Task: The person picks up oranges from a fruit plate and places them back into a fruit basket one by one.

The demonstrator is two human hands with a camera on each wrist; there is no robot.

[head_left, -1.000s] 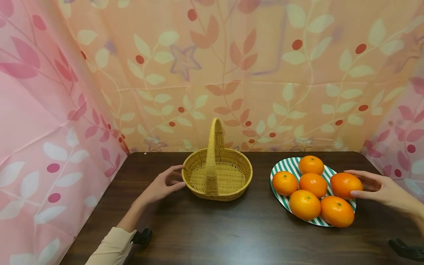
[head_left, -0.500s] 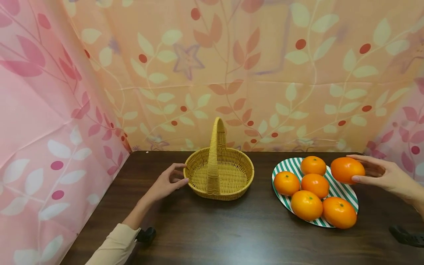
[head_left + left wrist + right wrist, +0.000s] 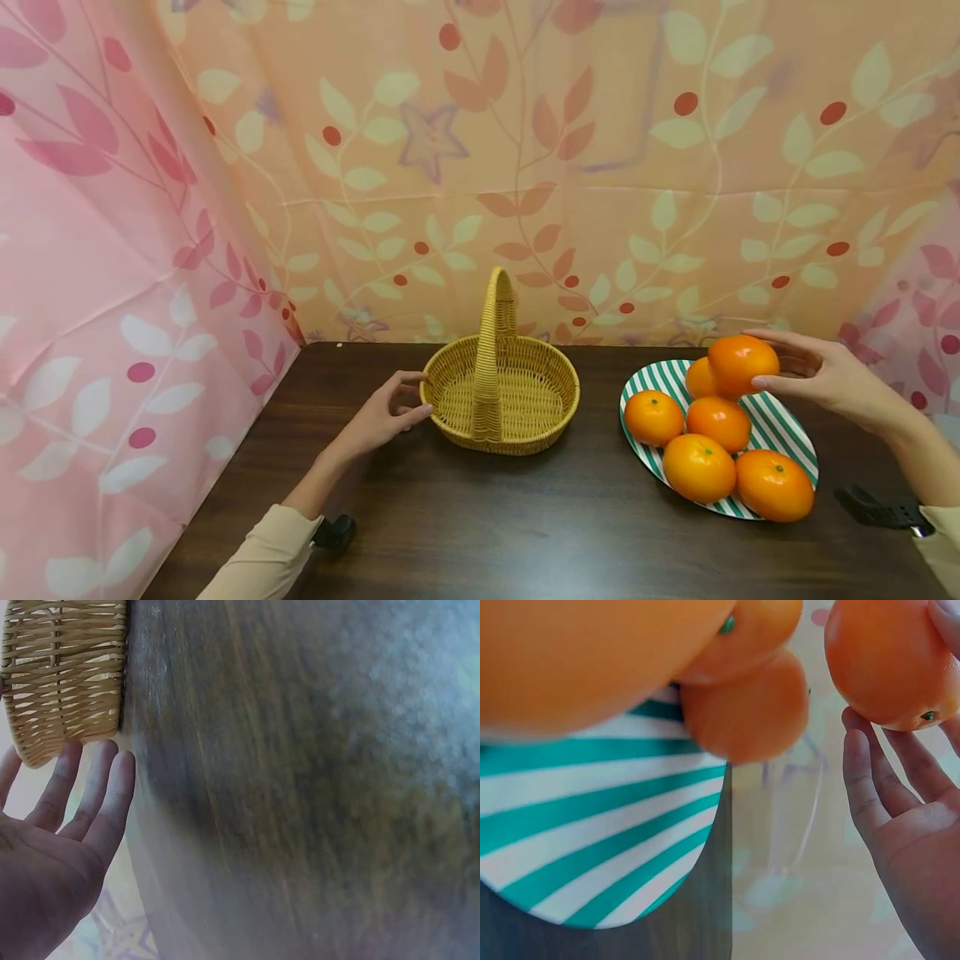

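Observation:
A person's right hand [image 3: 836, 379] holds a large glossy orange [image 3: 742, 364] between thumb and fingers, up over the back of the plate; in the right wrist view the held orange [image 3: 889, 664] shows its green stem dot. Below, several other oranges [image 3: 699, 468] lie on a green-and-white striped plate [image 3: 787, 429], and the back one is partly hidden by the held one. The left hand [image 3: 384, 414] touches the left rim of a yellow wicker basket [image 3: 576, 396] with an arched handle. Its fingers [image 3: 109, 795] look fairly straight against the weave in the left wrist view.
Both things stand on a dark wooden table [image 3: 480, 525], the basket in the middle and the plate to its right. A patterned cloth [image 3: 375, 192] hangs behind the table and along both sides. Dark straps [image 3: 885, 510] sit on the wrists.
The right hand has lifted the orange off the plate's right side and carried it up and leftward, over the back orange. The left hand stays at the basket rim.

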